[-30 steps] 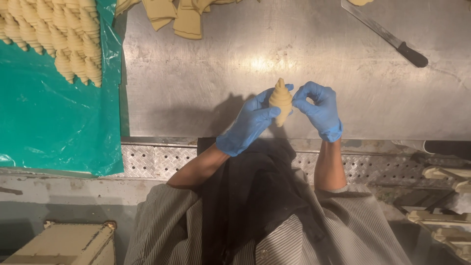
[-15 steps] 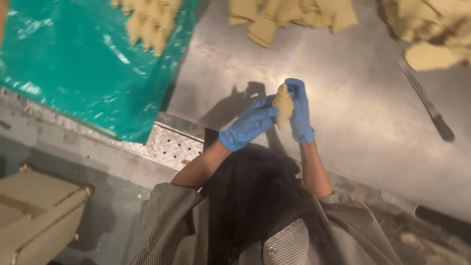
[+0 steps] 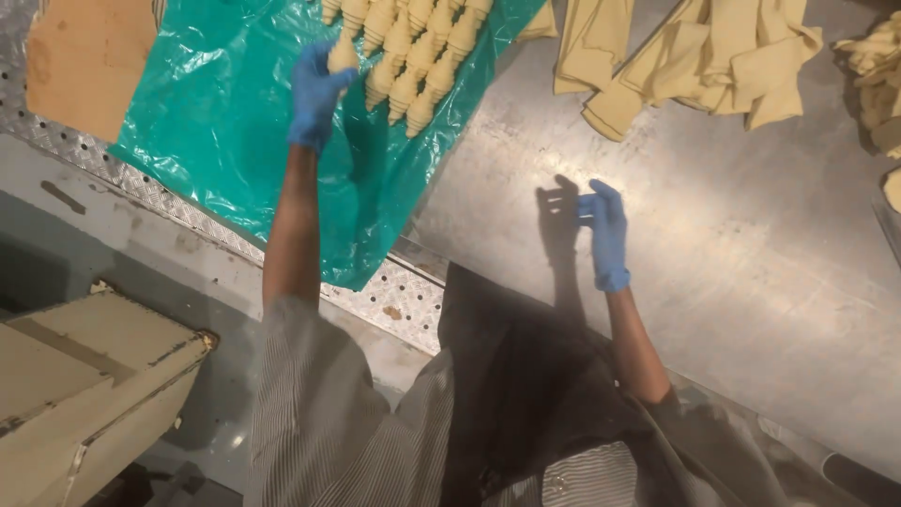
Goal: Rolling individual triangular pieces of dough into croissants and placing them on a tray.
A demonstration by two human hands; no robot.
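Left hand (image 3: 317,92) in blue glove reached out over green plastic sheet (image 3: 225,122), fingers closed round rolled dough piece (image 3: 342,54). Piece sat just beside rows of shaped dough rolls (image 3: 413,47) lying on sheet. Right hand (image 3: 605,230) in blue glove hung above bare metal table (image 3: 751,282), fingers loosely spread, holding nothing. Pile of flat cut dough pieces (image 3: 694,56) lay at far side of table, well apart from right hand. Cream-coloured box (image 3: 84,376) stood low at left. Nothing blocked way to dough rolls.
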